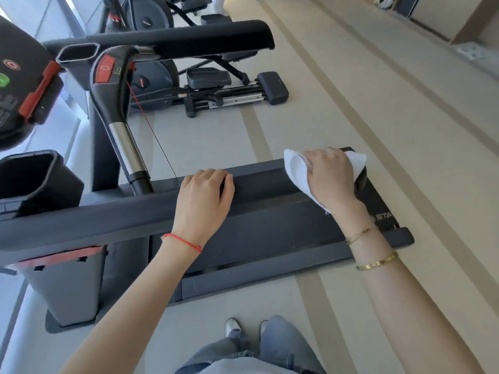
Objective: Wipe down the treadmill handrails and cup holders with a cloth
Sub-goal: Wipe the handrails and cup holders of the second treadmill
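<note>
The near padded black handrail (108, 211) of the treadmill runs from the left edge to the right, ending under the cloth. My right hand (330, 175) grips a white cloth (295, 171) wrapped over the handrail's free end. My left hand (205, 194) grips the same rail about a hand's width to the left, fingers curled over its top. The far handrail (189, 39) lies across the top of the view. One open black cup holder (29, 174) sits at the left by the console, another (78, 52) near the far rail.
The console (19, 76) with red and green buttons is at the upper left, and a red safety cord (140, 106) hangs from it. The treadmill belt deck (270, 238) lies below the rail. An elliptical machine (216, 87) stands beyond on the beige floor.
</note>
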Available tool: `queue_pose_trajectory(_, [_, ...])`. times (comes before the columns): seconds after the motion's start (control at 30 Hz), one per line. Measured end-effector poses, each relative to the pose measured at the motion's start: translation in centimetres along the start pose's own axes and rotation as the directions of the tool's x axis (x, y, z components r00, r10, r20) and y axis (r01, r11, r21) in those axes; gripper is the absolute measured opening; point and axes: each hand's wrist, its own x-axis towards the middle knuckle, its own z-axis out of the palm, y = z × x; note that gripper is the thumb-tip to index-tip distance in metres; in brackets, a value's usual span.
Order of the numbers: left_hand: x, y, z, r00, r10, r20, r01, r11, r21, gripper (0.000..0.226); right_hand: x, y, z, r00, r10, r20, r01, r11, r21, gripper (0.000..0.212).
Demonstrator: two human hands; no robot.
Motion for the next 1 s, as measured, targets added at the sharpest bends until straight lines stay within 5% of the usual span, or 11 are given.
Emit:
queue_pose_trajectory(0.13, [1.1,2.7,1.6,0.999,0.038,0.019,-0.038,0.999,-0.007,0.031,-3.1,0.2,1.8,0.963,-0.074,-0.26,0.103,0.99,0.1,0.045])
queue_pose_trajectory(0.33, [2.6,7.5,3.9,0.999,0.045,0.013,-0.045,0.998,-0.044,0.03,-2.9,3.8,2.0,0.931,-0.023,-0.365,0.107,0.971,0.213,0.032])
queue_pose_trajectory(0.4, [3.0,9.2,4.8,0.999,0.032,0.008,-0.032,0.998,-0.057,0.03,-2.3,6.0,1.5,0.95,0.079,-0.302,0.017,0.954,0.301,0.031])
queue_pose_trajectory(0.53, [3.3,11.5,6.9,0.999,-0.035,-0.019,0.034,0.997,-0.062,0.03,-1.3,10.1,1.8,0.945,0.321,0.056,-0.289,0.744,0.603,0.032])
queue_pose_trajectory(0.73, [3.1,12.1,8.2,0.99,-0.066,-0.125,0.076,0.994,0.081,0.033,-1.1,12.5,3.9,0.89,0.324,0.321,-0.44,0.796,0.415,0.021])
queue_pose_trajectory(0.8, [2.9,12.0,8.3,0.99,-0.05,-0.131,0.063,0.994,0.092,0.033,-1.8,12.2,4.0,0.888,0.341,0.307,-0.455,0.744,0.49,0.025])
queue_pose_trajectory(0.93, [2.7,12.0,8.2,0.991,-0.042,-0.127,0.054,0.995,0.086,0.033,-3.8,10.2,3.0,0.887,0.426,0.177,-0.374,0.438,0.817,0.016])
queue_pose_trajectory(1.0, [2.3,11.7,7.9,0.984,-0.064,-0.165,0.08,0.992,0.093,0.03,-4.9,9.6,3.0,0.96,0.274,-0.056,-0.142,0.652,0.745,0.018])
